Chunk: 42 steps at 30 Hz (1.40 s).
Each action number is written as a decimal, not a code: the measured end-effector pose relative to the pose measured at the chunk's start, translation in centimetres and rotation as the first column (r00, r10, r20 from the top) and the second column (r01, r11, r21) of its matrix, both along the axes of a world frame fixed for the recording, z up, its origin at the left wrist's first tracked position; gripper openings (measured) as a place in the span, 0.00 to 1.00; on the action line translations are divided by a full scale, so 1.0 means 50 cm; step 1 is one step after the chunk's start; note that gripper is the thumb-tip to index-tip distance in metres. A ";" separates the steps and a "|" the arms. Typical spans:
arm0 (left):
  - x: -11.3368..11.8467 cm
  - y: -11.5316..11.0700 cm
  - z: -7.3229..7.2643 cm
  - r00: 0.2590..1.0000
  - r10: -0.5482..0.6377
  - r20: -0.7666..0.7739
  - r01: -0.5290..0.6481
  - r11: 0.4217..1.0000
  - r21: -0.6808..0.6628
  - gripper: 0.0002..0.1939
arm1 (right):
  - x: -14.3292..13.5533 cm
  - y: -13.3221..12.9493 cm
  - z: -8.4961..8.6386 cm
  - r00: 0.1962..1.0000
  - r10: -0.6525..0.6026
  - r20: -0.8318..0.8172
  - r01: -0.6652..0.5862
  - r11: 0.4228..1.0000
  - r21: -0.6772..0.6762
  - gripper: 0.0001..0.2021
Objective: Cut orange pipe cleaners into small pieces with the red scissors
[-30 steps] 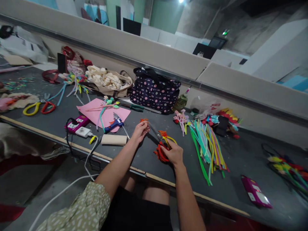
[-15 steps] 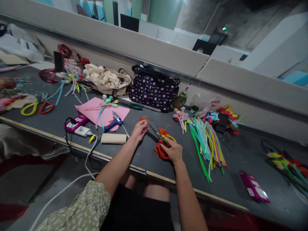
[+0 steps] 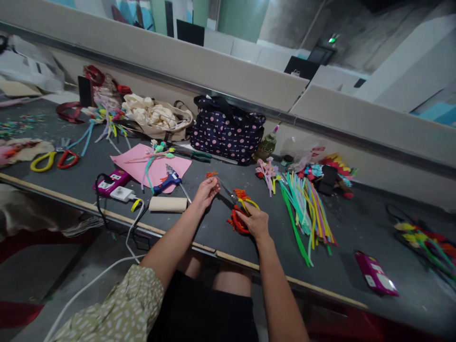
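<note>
My right hand (image 3: 257, 221) is closed round the red and yellow handles of a pair of scissors (image 3: 228, 191), whose blades point up and left. The blade tips reach my left hand (image 3: 208, 191), which is pinched on something too small to make out. A small orange fuzzy piece (image 3: 211, 175) shows just past my left fingertips. More orange fuzzy pieces (image 3: 242, 194) lie beside and behind the scissors. Right of my right hand lies a bundle of coloured pipe cleaners (image 3: 306, 211).
A cream roll (image 3: 167, 204), a blue glue gun (image 3: 168, 181) on pink paper (image 3: 124, 160) and a purple power strip (image 3: 113, 183) lie left. A dotted bag (image 3: 227, 130) and a green bottle (image 3: 267, 145) stand behind. Another power strip (image 3: 375, 274) is at right.
The other person's hand at the far left edge has gone out of view. My hands and the scissors have hardly moved.
</note>
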<state>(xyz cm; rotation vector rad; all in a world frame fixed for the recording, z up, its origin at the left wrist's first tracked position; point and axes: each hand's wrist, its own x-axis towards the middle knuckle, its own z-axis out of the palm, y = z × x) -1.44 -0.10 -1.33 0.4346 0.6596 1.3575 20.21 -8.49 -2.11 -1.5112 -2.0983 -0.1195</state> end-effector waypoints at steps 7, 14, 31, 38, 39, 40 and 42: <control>0.000 -0.004 0.016 0.998 0.043 -0.048 -0.044 0.999 -0.020 0.12 | -0.005 0.001 0.006 0.998 -0.055 0.000 0.055 0.997 0.045 0.23; 0.003 -0.012 0.032 0.974 0.161 -0.162 -0.143 0.982 0.120 0.14 | -0.010 0.002 0.014 0.986 -0.148 0.080 0.146 0.989 0.037 0.26; 0.003 -0.003 0.019 0.952 0.233 -0.199 -0.208 0.968 0.137 0.14 | 0.000 0.005 0.001 0.966 -0.245 0.088 0.239 0.969 0.067 0.27; -0.004 0.001 0.016 0.985 0.166 -0.049 -0.163 0.985 0.063 0.15 | -0.006 -0.001 0.010 0.988 -0.152 0.013 0.151 0.988 0.028 0.24; -0.004 0.000 0.018 0.986 0.161 -0.037 -0.159 0.986 0.052 0.15 | -0.007 -0.002 0.011 0.991 -0.136 0.015 0.136 0.990 0.024 0.24; -0.005 -0.001 0.019 0.988 0.155 -0.027 -0.153 0.987 0.044 0.15 | -0.008 -0.003 0.012 0.992 -0.124 0.016 0.123 0.992 0.023 0.24; -0.005 -0.002 0.021 0.989 0.148 -0.012 -0.147 0.988 0.035 0.14 | -0.009 -0.004 0.011 0.994 -0.107 0.014 0.106 0.994 0.027 0.24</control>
